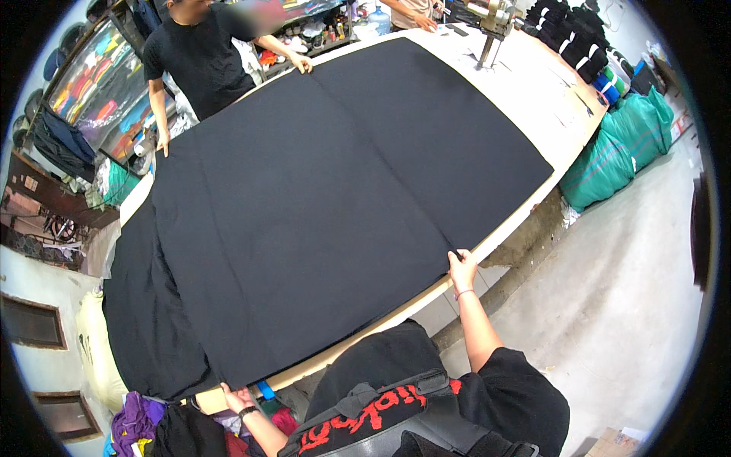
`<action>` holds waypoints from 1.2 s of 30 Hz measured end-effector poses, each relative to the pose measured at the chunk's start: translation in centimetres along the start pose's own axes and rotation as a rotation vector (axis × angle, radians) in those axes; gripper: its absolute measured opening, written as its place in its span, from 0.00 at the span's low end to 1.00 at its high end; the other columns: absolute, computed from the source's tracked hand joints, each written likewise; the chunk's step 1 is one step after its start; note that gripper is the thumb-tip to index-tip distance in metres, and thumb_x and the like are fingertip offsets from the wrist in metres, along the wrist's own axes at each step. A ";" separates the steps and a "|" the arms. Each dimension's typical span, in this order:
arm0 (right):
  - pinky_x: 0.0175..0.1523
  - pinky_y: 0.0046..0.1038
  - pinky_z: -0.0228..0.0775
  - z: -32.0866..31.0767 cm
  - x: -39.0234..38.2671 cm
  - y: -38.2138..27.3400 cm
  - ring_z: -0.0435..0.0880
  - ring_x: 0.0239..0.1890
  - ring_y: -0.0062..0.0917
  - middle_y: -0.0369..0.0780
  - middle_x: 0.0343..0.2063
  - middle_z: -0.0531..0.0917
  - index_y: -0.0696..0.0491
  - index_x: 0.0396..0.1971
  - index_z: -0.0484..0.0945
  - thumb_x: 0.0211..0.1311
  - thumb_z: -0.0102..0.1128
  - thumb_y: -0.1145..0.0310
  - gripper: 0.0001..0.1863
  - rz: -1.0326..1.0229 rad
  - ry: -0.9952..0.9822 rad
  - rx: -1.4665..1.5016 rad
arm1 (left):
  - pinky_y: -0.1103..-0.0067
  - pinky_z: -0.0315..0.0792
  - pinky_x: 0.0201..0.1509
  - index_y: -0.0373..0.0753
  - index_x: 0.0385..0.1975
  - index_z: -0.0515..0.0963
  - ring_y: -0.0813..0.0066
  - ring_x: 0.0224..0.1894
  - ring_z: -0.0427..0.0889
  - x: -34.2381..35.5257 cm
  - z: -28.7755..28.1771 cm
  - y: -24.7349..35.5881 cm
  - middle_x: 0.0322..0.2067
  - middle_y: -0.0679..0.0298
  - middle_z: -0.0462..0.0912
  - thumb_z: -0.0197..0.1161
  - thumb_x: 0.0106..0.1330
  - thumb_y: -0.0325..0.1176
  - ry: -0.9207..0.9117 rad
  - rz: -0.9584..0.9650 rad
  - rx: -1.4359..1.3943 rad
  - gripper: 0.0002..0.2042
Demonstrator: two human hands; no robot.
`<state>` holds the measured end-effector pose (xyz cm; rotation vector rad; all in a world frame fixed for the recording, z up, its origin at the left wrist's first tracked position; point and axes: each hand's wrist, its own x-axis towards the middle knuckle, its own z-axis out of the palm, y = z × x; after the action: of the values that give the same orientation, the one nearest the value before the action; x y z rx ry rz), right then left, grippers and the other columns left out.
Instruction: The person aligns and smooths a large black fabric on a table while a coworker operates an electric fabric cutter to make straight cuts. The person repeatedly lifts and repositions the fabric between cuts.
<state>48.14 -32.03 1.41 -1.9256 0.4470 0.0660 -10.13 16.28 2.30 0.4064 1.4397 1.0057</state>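
Nearest the camera is the person's own chest, in a black shirt with red lettering under a dark strap. The left hand (237, 398) sits at the near corner of the worktop (525, 99), its fingers closed on the near edge of the black fabric (320, 206). The right hand (461, 268) reaches further along the same edge, fingers pinching the hem where the cloth meets the pale worktop rim.

The black fabric lies spread flat over most of the long worktop, with soft fold lines running across it and its left end hanging off the end of the worktop. Below that end lie a heap of coloured cloth scraps (133, 423) and a pale sack (95, 343).

Across the worktop a co-worker (199, 57) in a black shirt presses both hands on the far edge of the cloth. To the right, on the concrete floor (632, 305), stand bulky green sacks (620, 148) against the worktop's side. Beyond them are stacks of folded black garments (567, 34) with white bands, and an upright cutting machine (495, 23) on the bare far part of the worktop.
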 end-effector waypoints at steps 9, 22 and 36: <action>0.24 0.24 0.82 -2.3 2.1 0.2 0.85 0.22 0.19 0.38 0.30 0.86 0.63 0.42 0.84 0.68 0.72 0.69 0.12 0.067 -0.142 0.045 | 0.81 0.76 0.26 0.40 0.42 0.79 0.75 0.24 0.82 -0.6 0.1 -0.7 0.33 0.64 0.86 0.63 0.78 0.50 0.076 0.164 0.536 0.17; 0.33 0.26 0.80 -5.1 4.6 -2.0 0.87 0.22 0.18 0.38 0.24 0.90 0.58 0.32 0.89 0.61 0.78 0.66 0.10 -0.063 -0.302 -0.399 | 0.58 0.92 0.42 0.33 0.46 0.71 0.64 0.24 0.85 -0.9 0.6 1.1 0.34 0.52 0.84 0.51 0.84 0.42 0.048 0.042 0.375 0.15; 0.35 0.26 0.79 -5.2 5.3 0.6 0.85 0.24 0.19 0.37 0.24 0.88 0.57 0.28 0.86 0.58 0.80 0.67 0.11 -0.073 -0.299 -0.374 | 0.69 0.89 0.30 0.33 0.61 0.69 0.61 0.35 0.88 -1.5 2.0 -2.2 0.44 0.51 0.85 0.70 0.53 0.06 0.098 0.298 0.681 0.34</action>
<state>51.98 -38.42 1.59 -2.2496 0.1695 0.4092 -7.33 14.59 1.87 1.1035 1.8306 0.7446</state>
